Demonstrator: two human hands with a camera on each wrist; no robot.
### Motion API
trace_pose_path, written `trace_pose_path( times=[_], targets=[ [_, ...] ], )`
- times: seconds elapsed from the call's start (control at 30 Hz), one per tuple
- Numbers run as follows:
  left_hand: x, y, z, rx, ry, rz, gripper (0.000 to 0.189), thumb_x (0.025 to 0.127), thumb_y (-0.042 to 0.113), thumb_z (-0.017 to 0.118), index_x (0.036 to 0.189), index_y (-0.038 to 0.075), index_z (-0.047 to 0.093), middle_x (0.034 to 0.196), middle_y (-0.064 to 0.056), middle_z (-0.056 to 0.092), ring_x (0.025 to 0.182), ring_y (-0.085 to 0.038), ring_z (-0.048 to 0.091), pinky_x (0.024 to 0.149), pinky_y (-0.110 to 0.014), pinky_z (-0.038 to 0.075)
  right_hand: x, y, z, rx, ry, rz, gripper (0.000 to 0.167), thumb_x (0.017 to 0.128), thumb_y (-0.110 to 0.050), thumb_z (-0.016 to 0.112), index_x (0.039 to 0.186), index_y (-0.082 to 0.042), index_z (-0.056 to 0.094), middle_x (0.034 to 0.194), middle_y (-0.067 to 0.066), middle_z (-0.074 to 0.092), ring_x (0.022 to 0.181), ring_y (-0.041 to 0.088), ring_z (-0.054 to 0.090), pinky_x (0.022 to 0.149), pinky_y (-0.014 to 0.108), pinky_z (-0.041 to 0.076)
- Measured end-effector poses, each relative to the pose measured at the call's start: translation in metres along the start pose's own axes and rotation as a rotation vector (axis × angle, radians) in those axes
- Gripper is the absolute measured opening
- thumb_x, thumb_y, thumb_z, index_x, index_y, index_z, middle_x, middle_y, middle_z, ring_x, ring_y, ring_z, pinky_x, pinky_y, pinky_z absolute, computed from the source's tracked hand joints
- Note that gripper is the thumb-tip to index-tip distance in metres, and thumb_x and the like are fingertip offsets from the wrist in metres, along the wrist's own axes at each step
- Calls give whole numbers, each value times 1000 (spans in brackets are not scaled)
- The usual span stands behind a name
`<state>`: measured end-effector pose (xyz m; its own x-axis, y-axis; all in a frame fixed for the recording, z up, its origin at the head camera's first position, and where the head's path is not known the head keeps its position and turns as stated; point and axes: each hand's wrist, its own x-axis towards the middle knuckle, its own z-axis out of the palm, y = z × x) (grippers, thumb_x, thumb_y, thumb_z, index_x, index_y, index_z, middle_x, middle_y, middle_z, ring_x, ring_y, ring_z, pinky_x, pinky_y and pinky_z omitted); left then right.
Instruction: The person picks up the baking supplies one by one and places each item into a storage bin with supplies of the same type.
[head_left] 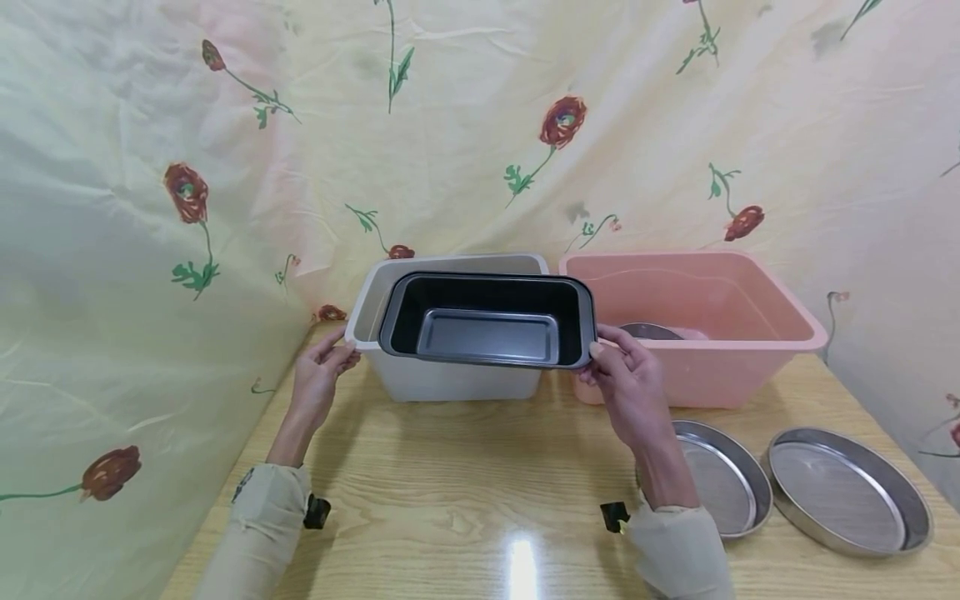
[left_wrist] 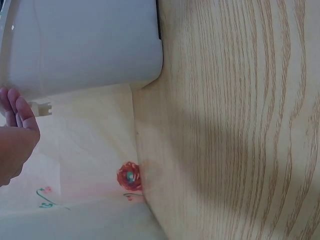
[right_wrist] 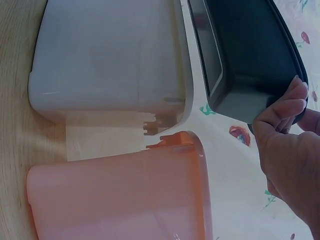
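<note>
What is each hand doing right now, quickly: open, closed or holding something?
Left hand: at the rim of the white bin; whether it grips cannot be told.
Right hand: closed, holding the dark loaf pan by one end.

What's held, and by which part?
Right hand holds the black pan by its right-end rim. Left hand is at the white bin, grip unclear.
</note>
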<state>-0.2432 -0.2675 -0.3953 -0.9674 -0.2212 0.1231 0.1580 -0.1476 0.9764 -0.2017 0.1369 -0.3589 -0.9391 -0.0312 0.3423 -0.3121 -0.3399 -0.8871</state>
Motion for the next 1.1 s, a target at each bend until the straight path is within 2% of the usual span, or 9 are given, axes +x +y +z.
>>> trace_pose_path(
  times=[0.4, 0.8, 1.1],
  targets=[
    [1, -1, 0, -13, 5, -3, 44, 104, -6, 55, 145, -17, 44, 80, 5, 70, 79, -8, 67, 81, -20, 57, 14, 5, 6, 27, 23, 27, 26, 107, 0, 47, 130, 11, 54, 82, 8, 71, 68, 11, 61, 63, 18, 52],
    [-1, 0, 0, 8, -7, 3, 45, 104, -4, 56, 145, -17, 43, 82, 6, 70, 81, -6, 66, 82, -19, 56, 22, 10, 10, 33, 7, 18, 26, 108, -2, 49, 131, 10, 54, 90, 7, 73, 70, 11, 63, 66, 18, 54],
    [0, -1, -2, 11, -12, -1, 46, 104, -3, 57, 146, -16, 44, 83, 6, 70, 81, -7, 67, 85, -20, 56, 29, 13, 17, 38, 25, 42, 26, 107, 2, 47, 130, 13, 52, 86, 8, 72, 70, 11, 64, 67, 19, 55]
  ],
)
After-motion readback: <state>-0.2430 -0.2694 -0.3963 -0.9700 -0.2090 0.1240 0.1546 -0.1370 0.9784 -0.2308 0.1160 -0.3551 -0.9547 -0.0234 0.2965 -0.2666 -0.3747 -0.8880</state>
